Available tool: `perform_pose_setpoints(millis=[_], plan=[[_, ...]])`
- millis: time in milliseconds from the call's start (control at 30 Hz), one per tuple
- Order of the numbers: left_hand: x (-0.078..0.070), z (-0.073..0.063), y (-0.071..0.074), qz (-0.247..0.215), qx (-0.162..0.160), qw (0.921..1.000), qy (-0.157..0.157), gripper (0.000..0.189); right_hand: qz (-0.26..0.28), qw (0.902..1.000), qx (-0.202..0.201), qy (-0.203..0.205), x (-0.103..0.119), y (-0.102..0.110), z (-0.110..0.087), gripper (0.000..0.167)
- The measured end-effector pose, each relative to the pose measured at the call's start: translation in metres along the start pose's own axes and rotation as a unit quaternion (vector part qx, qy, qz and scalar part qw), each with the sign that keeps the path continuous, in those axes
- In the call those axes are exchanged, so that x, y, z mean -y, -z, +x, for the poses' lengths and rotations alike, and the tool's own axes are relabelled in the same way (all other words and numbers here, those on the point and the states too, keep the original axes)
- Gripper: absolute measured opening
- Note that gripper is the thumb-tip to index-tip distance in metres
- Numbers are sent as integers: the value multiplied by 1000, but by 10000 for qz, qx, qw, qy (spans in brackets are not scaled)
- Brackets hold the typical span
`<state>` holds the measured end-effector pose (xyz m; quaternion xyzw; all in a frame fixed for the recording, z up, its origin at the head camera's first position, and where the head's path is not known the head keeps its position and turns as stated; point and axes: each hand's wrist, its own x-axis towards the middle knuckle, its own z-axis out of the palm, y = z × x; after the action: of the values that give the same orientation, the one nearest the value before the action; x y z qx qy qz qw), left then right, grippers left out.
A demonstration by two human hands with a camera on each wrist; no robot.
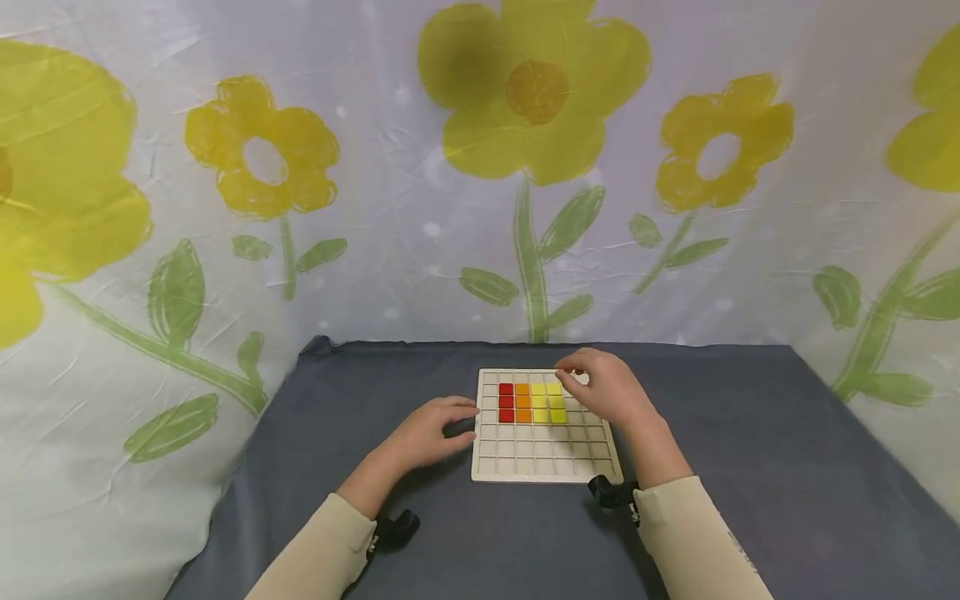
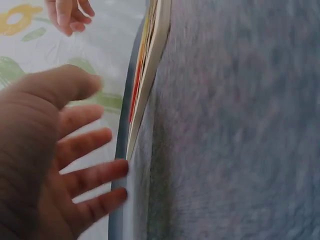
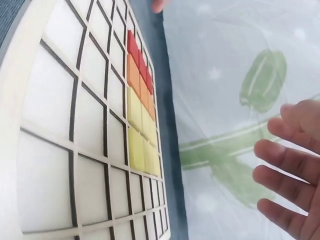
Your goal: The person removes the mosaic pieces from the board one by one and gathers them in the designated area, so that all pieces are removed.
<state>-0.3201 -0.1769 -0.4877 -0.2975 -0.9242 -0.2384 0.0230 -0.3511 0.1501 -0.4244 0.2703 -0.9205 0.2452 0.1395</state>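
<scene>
A pale wooden grid board lies flat on the dark cloth. Red tiles, orange tiles and two columns of yellow tiles sit side by side in its cells. At the board's left edge is my left hand, fingers spread and nothing in them; whether the fingertips touch the edge I cannot tell. My right hand hovers over the far right part of the board, its fingers loosely bent. Nothing shows between them in the right wrist view.
Dark grey cloth covers the table around the board. A pale curtain printed with yellow flowers hangs behind and at both sides. Dark wrist cameras stick out below the sleeves.
</scene>
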Motion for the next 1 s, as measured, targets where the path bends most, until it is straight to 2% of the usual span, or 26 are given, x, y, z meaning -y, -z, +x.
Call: perform_pose_setpoints(millis=[133, 233, 500, 767, 900, 1000], plan=[[1, -1, -5, 226, 441, 9987, -122, 46, 67, 10000, 53, 15, 2, -2, 0, 20], [-1, -2, -6, 283, 542, 9981, -117, 46, 132, 9998, 163, 50, 5, -3, 1, 20], [1, -1, -7, 409, 523, 9977, -130, 46, 272, 9977, 617, -120, 9, -15, 6, 25], [-4, 1, -2, 706, 604, 9956, -146, 40, 18, 9951, 980, -144, 17, -31, 13, 31], [-6, 2, -2, 685, 626, 9957, -61, 41, -8, 9939, 1088, -176, 23, -38, 13, 31], [-6, 2, -6, 601, 514, 9969, -27, 41, -63, 9930, 1171, -112, 28, -44, 12, 32]])
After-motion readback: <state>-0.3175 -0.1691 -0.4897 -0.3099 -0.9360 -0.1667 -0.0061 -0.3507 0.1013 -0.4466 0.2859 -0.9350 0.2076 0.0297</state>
